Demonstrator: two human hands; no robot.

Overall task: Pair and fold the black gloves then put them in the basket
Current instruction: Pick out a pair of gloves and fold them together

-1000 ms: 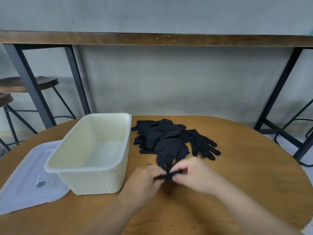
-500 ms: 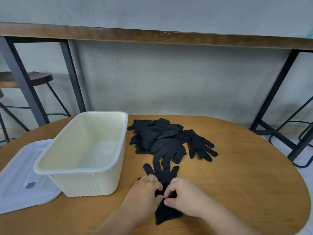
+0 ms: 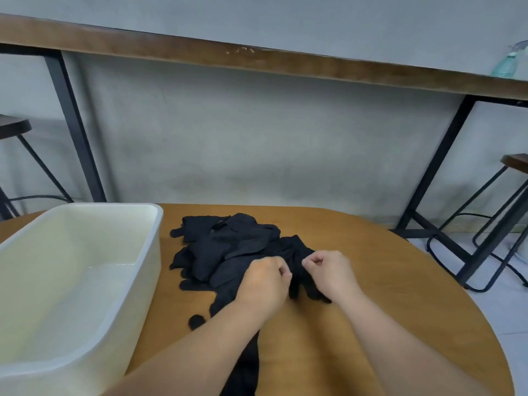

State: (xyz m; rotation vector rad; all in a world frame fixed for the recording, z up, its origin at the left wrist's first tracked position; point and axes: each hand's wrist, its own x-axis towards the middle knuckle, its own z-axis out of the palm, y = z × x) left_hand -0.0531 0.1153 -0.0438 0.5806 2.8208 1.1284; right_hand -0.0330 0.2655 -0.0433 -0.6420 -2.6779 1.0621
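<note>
Pile of black gloves (image 3: 225, 250) lies on the round wooden table (image 3: 400, 295), just right of the cream basket (image 3: 85, 281); a few glove fingers splay out toward the basket wall. One separate glove (image 3: 245, 364) lies flat, nearer the person, running under the left forearm to the lower frame edge; its thumb tip (image 3: 196, 321) pokes out to the left of the wrist.

Left hand (image 3: 264, 280): over the near edge of the pile, knuckles up, fingers curled into a loose fist, thumb and forefinger pinched together at the right side. Black cloth sits right under it; whether it actually grips any, I cannot tell.

Right hand (image 3: 328, 271): just beside the left, small gap between them, fingers likewise curled in with the tips pinched. A glove on the right side of the pile lies under its palm; grip not discernible either.

Both forearms come in bare from the lower edge and converge toward the pile.

Basket interior is bare, rim near the left arm. Behind the table: a long wooden counter (image 3: 257, 58) on black legs, a spray bottle (image 3: 510, 61) on its right end, stools (image 3: 514, 164) at either side.
</note>
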